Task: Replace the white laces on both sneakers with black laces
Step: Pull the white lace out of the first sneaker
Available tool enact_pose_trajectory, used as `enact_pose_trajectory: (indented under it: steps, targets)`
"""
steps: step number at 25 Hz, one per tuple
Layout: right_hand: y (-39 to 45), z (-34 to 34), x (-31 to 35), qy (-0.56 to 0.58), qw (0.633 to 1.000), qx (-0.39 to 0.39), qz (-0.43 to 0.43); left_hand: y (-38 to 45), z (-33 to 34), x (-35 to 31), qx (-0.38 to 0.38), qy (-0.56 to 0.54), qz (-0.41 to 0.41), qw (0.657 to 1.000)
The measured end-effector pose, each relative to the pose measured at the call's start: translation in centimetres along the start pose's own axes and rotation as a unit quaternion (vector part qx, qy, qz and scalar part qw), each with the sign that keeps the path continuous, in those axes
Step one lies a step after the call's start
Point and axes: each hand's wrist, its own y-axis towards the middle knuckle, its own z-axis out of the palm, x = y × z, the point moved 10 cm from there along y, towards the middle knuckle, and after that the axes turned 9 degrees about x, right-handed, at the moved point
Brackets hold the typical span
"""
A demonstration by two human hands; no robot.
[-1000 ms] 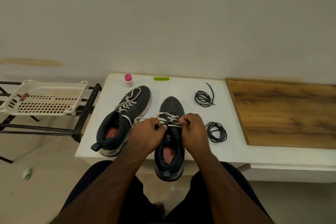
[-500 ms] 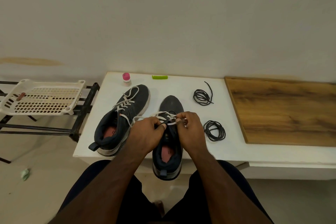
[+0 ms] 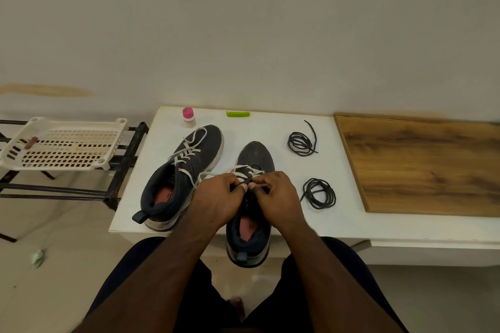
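Both hands meet over the laced throat of the right-hand dark navy mesh sneaker. Left hand and right hand each curl their fingers and pinch its flat white lace, thumbs nearly touching. That sneaker's heel overhangs the near edge of the white table. Just left, a second dark navy sneaker lies angled, its white lace loosely threaded. To the right, two coiled black laces: one farther, one nearer, apart from the shoes. At the table's back edge: small pink-capped bottle, lime-green clip.
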Motion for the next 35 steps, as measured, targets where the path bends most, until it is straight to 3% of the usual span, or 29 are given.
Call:
enact_pose_trajectory:
  steps: [5,9,13,18,22,27,32,35]
  targets:
    - [-0.5,-1.7,-1.4,0.052,0.994,-0.088,0.048,0.0,0.0,0.1,-0.003,-0.003,0.0,1.0]
    - [-0.2,-0.2,0.4,0.0,1.0,-0.01,0.0,0.0,0.1,0.1,0.0,0.002,0.005,1.0]
    - [-0.5,-1.5,-1.1,0.03,0.995,-0.084,0.054,0.0,0.0,0.2,-0.005,0.004,0.0,1.0]
    - [0.0,0.3,0.1,-0.017,1.0,0.013,0.011,-0.1,0.1,0.1,-0.002,0.004,-0.002,1.0]
    - [-0.5,-1.9,-1.3,0.054,0.993,-0.089,0.051,-0.1,-0.1,0.2,-0.004,0.0,-0.006,1.0]
    - [0.1,0.3,0.0,-0.028,0.999,0.018,0.008,-0.1,0.2,0.1,0.002,0.004,-0.001,1.0]
    - [-0.5,-1.0,-1.1,0.001,0.997,-0.056,0.058,-0.1,0.0,0.2,0.0,0.007,-0.008,1.0]
    - [-0.2,-0.2,-0.1,-0.01,1.0,-0.01,0.018,-0.1,0.1,0.1,0.004,0.011,-0.005,1.0]
